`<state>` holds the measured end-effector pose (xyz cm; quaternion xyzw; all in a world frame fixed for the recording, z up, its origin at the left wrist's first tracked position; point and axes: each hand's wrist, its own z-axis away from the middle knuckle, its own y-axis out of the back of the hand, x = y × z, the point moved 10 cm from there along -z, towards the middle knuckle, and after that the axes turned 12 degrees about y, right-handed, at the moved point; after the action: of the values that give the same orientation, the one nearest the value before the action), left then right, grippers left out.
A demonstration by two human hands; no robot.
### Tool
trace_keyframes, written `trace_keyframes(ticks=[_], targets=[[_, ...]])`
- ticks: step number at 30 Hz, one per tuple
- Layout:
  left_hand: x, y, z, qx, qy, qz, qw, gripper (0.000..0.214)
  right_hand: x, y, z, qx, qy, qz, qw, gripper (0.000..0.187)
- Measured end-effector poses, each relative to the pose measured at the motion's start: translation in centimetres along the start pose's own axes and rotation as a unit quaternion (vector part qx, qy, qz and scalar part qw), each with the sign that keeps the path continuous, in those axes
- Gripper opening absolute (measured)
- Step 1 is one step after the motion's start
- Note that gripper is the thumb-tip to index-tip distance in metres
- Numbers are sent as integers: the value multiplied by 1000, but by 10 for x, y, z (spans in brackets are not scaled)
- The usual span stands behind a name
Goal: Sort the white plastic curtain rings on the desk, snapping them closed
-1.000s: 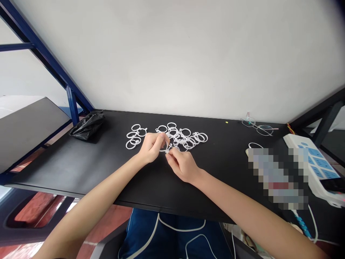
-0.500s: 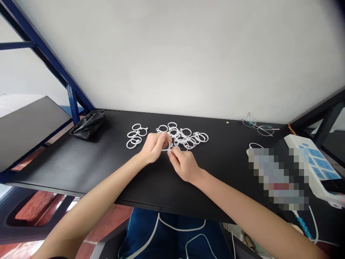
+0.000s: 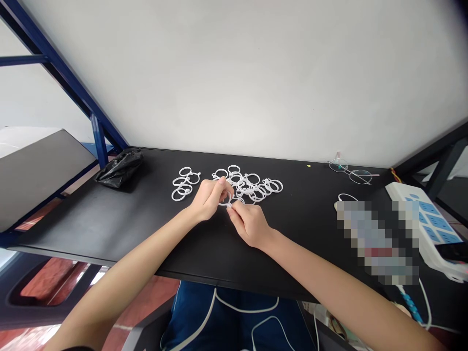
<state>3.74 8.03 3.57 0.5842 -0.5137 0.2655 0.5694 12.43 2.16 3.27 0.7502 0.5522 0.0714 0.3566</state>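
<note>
Between my two hands is a white plastic ring [image 3: 224, 204], of the curtain-ring kind with a small eyelet. My left hand [image 3: 211, 197] is closed round its upper left side, thumb on top. The fingertips of my right hand [image 3: 250, 222] pinch the ring's lower right edge, where the small eyelet seems to be; the fingers partly cover it. Just behind my hands lies a heap of similar white rings [image 3: 252, 179], overlapping one another. To the left, a smaller group of white rings [image 3: 180, 194] rests apart from the heap.
The black tabletop [image 3: 120, 229] meets a pale wall. A black plastic bag [image 3: 120, 168] sits at the back left. On the right are glasses [image 3: 360, 176], a blurred-out object [image 3: 373, 243] with a cable, and a white power strip [image 3: 426, 219]. A blue metal frame [image 3: 69, 78] rises at the left.
Both hands stay nearly in place on the ring. The left thumb has shifted very slightly, and the ring's lower edge shows a little more clearly.
</note>
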Motion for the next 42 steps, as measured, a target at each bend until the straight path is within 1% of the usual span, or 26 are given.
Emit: trace_keyframes(ticks=[6,9,14,20,24,29,37,42], targets=[[5,4,2,27,-16,-31,999,61,2,0,1,4,-5,-9,1000,29],[7,4,2,32,-18,-29,999,62,1,0,1,10,-2,-12,1000,29],[3,6,1,39,-5,-9,999,62,1,5,0,34,-7,0,999,29],[0,11,1,64,3,-22,998,62,5,4,1,28,-30,-15,999,25],[5,12,2,76,-19,-54,996,63,3,3,1,28,-15,-13,999,25],[12,13,6,94,-62,-90,990,64,6,-2,2,7,-22,-22,999,26],[18,13,9,107,-102,-100,984,61,7,-4,3,4,-25,-31,999,29],[21,13,11,114,-112,-101,982,61,9,-6,4,-6,-36,-39,999,31]])
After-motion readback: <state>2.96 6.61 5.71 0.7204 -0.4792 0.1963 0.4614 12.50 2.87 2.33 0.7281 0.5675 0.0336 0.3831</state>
